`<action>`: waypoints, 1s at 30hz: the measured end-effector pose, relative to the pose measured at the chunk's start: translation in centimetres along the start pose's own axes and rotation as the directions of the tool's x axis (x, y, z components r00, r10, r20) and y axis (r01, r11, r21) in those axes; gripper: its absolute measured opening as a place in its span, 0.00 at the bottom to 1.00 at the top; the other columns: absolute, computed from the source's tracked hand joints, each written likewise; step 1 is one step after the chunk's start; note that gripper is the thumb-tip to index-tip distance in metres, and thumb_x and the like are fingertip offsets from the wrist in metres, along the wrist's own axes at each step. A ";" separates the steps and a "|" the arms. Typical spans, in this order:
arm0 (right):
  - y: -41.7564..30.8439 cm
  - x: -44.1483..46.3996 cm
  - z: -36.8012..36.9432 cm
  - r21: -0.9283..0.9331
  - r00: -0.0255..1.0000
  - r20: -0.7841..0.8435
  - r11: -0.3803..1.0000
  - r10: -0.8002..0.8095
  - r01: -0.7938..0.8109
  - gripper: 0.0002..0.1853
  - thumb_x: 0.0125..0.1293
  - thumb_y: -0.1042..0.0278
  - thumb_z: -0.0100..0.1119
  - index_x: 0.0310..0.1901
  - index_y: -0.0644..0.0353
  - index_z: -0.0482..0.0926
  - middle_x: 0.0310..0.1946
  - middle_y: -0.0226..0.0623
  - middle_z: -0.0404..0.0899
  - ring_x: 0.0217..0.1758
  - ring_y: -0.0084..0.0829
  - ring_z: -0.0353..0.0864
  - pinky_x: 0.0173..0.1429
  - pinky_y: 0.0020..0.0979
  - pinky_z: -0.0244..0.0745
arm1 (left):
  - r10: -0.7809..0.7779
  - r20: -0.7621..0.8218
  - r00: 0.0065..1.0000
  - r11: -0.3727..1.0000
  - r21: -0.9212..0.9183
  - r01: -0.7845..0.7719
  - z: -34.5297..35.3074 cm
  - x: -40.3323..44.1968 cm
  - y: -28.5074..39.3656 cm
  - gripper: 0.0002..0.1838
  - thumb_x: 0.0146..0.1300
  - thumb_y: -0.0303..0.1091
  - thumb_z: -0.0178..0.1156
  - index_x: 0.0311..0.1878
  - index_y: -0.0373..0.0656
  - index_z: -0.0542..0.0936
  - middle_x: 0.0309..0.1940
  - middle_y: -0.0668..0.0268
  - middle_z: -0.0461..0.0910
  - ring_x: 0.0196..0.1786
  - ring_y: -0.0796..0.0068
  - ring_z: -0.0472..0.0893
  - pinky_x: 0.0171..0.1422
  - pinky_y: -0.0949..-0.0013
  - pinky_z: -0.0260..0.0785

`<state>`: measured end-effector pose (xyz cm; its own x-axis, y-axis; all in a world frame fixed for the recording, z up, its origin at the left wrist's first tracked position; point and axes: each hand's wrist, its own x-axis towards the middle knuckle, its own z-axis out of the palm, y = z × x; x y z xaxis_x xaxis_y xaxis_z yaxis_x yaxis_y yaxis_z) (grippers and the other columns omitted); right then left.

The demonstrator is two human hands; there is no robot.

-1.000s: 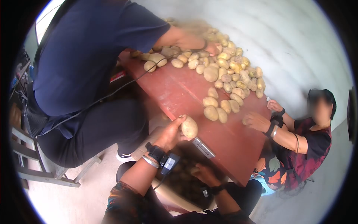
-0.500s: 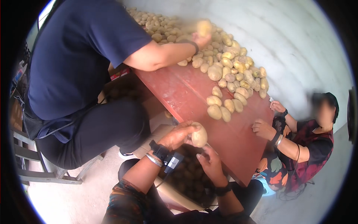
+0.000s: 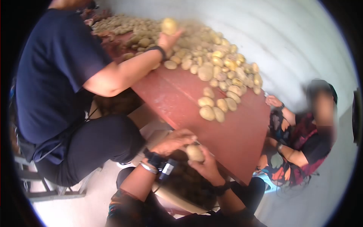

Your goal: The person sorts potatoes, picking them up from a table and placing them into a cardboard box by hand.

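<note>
The right hand (image 3: 206,165) holds one pale tan, oval potato (image 3: 195,153) over a beige, curved-rim container (image 3: 181,202). The left hand (image 3: 174,142) is beside it, fingers bent; grip cannot be determined. Beyond, on the red wooden table (image 3: 211,134), many unhandled yellow-brown potatoes (image 3: 205,73) remain heaped.

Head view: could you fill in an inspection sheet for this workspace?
Surface: red tabletop, pale scuffs.
Job's things: potatoes heaped along the wall side; held potato.
Clutter: blurred items near the far end.
Hands: right hand grips the held potato; left hand beside it, contact unclear.
Cables: dark cable below the left-wrist device.
Surroundings: seated co-workers at left and right; pale wall.
</note>
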<state>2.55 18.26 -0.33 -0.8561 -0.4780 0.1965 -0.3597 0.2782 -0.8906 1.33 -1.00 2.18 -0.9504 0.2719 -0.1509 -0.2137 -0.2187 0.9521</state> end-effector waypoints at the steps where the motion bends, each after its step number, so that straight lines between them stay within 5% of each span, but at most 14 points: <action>1: 1.0 -0.4 -0.2 -0.077 0.997 0.082 0.997 0.007 -0.001 0.30 0.50 0.68 0.69 0.54 0.62 0.68 0.45 0.36 0.74 0.47 0.27 0.74 0.51 0.30 0.71 | -0.022 -0.064 0.998 1.000 0.000 0.022 -0.2 -0.1 0.1 0.15 0.63 0.44 0.58 0.44 0.41 0.75 0.40 0.66 0.78 0.46 0.75 0.77 0.48 0.71 0.71; 2: 2.6 -1.0 0.1 -0.153 0.991 0.116 0.985 -0.066 0.083 0.31 0.48 0.65 0.71 0.53 0.63 0.69 0.46 0.41 0.75 0.47 0.32 0.77 0.52 0.32 0.72 | -0.027 -0.090 0.996 1.000 0.002 0.028 -0.3 0.0 0.1 0.15 0.64 0.44 0.57 0.44 0.42 0.75 0.41 0.65 0.78 0.46 0.74 0.78 0.48 0.70 0.72; 5: 6.0 -2.6 0.7 -0.309 0.885 0.366 0.935 0.288 -0.177 0.30 0.49 0.64 0.69 0.54 0.63 0.69 0.46 0.45 0.76 0.48 0.38 0.78 0.53 0.33 0.72 | -0.064 -0.139 0.988 0.998 -0.016 0.063 -0.7 0.3 -0.5 0.14 0.65 0.43 0.56 0.44 0.41 0.75 0.41 0.65 0.78 0.46 0.73 0.78 0.47 0.70 0.72; 6: 8.1 -3.2 1.1 -0.307 0.887 0.364 0.936 0.285 -0.175 0.30 0.49 0.64 0.69 0.54 0.63 0.69 0.46 0.45 0.76 0.48 0.38 0.78 0.53 0.33 0.72 | -0.057 -0.141 0.988 0.998 -0.016 0.055 -0.9 0.5 -0.9 0.14 0.65 0.42 0.55 0.44 0.41 0.75 0.41 0.64 0.78 0.45 0.73 0.78 0.47 0.69 0.72; 8: 11.7 -4.4 2.0 -0.405 0.733 0.469 0.858 0.492 -0.316 0.29 0.49 0.65 0.67 0.54 0.63 0.69 0.45 0.47 0.77 0.49 0.39 0.78 0.55 0.35 0.71 | -0.055 -0.149 0.987 0.998 0.011 0.058 -0.7 0.5 -0.9 0.14 0.65 0.42 0.55 0.44 0.41 0.75 0.41 0.64 0.78 0.45 0.73 0.78 0.47 0.70 0.72; 24: 20.2 -9.4 2.0 -0.645 0.661 0.452 0.731 0.599 -0.223 0.21 0.60 0.68 0.49 0.56 0.61 0.69 0.50 0.50 0.74 0.55 0.42 0.74 0.61 0.40 0.67 | -0.049 -0.155 0.987 0.996 0.066 0.059 -0.6 0.9 -1.3 0.16 0.66 0.42 0.54 0.47 0.40 0.74 0.42 0.64 0.77 0.44 0.74 0.78 0.46 0.70 0.72; 30: 29.6 -13.3 4.7 -0.528 0.797 0.474 0.845 0.373 -0.081 0.19 0.62 0.70 0.44 0.55 0.59 0.69 0.54 0.47 0.70 0.56 0.40 0.71 0.60 0.39 0.65 | -0.042 -0.147 0.988 0.997 0.052 0.051 -1.0 1.1 -1.4 0.15 0.65 0.42 0.55 0.46 0.40 0.74 0.41 0.65 0.77 0.44 0.75 0.77 0.46 0.71 0.71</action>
<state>5.04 28.95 -31.25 -0.6408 -0.6728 -0.3698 -0.4305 0.7137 -0.5525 0.40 -1.34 0.45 -0.9634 0.1402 -0.2285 -0.2494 -0.1555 0.9558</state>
